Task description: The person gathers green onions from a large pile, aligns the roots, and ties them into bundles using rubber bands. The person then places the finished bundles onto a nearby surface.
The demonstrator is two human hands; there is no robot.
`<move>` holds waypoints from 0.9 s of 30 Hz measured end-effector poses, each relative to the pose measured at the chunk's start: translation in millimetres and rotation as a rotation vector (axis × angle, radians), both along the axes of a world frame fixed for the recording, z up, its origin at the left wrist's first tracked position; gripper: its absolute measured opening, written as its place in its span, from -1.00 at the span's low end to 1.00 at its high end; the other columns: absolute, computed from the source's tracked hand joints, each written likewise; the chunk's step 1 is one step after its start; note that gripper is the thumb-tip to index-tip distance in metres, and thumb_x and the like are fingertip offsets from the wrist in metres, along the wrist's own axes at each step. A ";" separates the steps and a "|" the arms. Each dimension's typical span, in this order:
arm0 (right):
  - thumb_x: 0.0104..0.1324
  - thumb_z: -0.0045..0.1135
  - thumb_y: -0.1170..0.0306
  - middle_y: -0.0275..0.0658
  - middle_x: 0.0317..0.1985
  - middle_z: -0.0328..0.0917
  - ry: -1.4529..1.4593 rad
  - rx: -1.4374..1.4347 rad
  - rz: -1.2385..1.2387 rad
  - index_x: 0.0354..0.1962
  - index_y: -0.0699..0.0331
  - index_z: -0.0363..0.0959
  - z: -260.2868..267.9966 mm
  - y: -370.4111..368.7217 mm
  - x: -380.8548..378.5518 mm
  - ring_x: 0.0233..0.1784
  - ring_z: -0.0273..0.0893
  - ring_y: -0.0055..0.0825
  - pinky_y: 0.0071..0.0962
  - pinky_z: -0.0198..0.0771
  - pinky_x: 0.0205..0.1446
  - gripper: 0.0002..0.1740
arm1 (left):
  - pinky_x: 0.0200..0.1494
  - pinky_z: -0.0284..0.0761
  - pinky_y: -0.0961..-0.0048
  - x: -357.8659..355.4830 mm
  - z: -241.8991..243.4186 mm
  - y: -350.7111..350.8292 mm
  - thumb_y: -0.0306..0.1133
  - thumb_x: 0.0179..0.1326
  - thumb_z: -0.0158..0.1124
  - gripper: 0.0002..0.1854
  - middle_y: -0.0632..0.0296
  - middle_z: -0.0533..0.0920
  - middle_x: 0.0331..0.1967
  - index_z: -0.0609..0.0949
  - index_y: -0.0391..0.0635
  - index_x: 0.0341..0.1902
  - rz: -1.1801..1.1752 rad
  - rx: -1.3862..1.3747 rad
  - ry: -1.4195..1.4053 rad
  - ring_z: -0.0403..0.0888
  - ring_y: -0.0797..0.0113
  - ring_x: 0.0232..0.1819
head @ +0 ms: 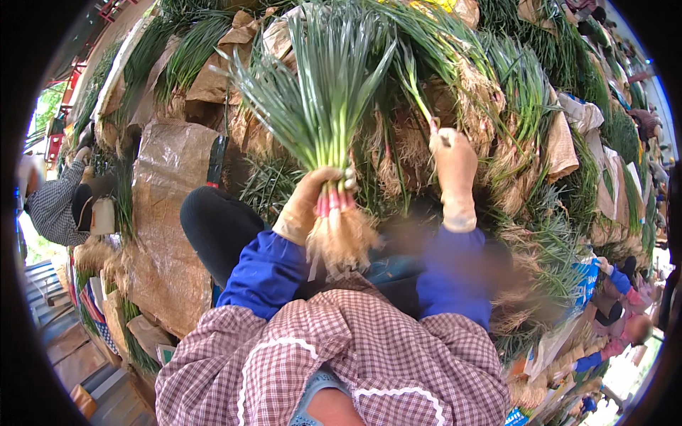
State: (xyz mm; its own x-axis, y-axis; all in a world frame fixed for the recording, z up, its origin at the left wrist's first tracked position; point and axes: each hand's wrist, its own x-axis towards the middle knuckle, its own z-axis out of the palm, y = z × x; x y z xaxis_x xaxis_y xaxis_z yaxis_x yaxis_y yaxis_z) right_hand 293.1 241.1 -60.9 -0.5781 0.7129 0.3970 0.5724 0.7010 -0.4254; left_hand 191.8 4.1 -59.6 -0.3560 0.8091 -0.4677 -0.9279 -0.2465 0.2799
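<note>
A bunch of green onions (331, 138) stands upright in my gloved left hand (306, 202), its leaves fanning away from me. Below the fist hang the bunch's reddish bases and pale, stringy roots (343, 237). My gloved right hand (453, 165), to the right and apart from that bunch, pinches a single green onion stalk (417, 93) near its reddish lower end. Just beyond it lies a heap of green onions (477, 96) with dry roots towards me.
Left of my knee lies a brown woven plastic sheet (165, 202). Loose green leaves (269, 181) cover the ground ahead. More green onions (522, 106) lie at the right among sacks (562, 138). People work at the left (58, 207) and right (620, 314).
</note>
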 end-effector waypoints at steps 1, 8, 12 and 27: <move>0.23 0.16 0.22 -0.27 -0.55 0.47 -0.025 -0.020 0.100 -0.51 0.14 0.47 11.2 -27.7 13.2 -0.50 0.50 -0.32 -0.34 0.39 -0.46 -0.78 | -0.02 0.57 0.41 1.9 -2.4 6.3 -0.43 0.14 0.14 -0.61 0.08 0.55 -0.18 0.40 -0.36 0.03 0.010 0.009 0.107 0.56 0.31 -0.16; 0.26 0.14 0.24 -0.11 0.04 0.54 -0.021 -0.904 0.295 0.07 0.16 0.44 36.2 -96.4 53.0 -0.19 0.62 -0.34 -0.43 0.51 -0.10 -0.57 | -0.67 0.49 0.61 19.5 -38.0 8.2 -0.26 0.10 0.12 -0.67 0.03 0.66 -0.55 0.61 -0.37 -0.35 -0.144 -0.139 0.160 0.53 0.36 -0.73; 0.21 0.11 0.17 -0.03 -0.06 0.57 -0.250 -0.844 0.594 0.09 0.23 0.40 14.1 -85.3 37.1 -0.13 0.59 -0.18 -0.37 0.46 -0.04 -0.48 | -0.55 0.55 0.54 7.3 -39.7 -2.1 -0.29 0.16 0.10 -0.70 0.06 0.67 -0.51 0.62 -0.35 -0.33 -0.294 -0.144 0.257 0.57 0.35 -0.65; 0.01 0.16 0.30 -0.16 -0.46 0.63 -0.695 -0.017 0.710 -0.47 0.13 0.64 -69.2 -99.1 7.5 -0.34 0.63 -0.16 -0.17 0.50 -0.27 -0.85 | -0.49 0.55 0.22 26.0 -55.5 1.2 -0.41 -0.03 0.25 -0.80 -0.01 0.64 -0.55 0.60 -0.25 -0.32 -0.386 -0.623 1.107 0.65 0.14 -0.54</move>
State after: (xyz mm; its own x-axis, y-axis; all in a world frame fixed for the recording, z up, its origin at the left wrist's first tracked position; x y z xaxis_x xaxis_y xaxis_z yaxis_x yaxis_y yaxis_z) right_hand 300.5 142.0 -130.2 -0.9733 0.1139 -0.1990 0.1483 0.9747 -0.1673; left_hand 217.8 5.3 -115.1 -0.5842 0.7011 -0.4089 -0.1190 0.4243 0.8977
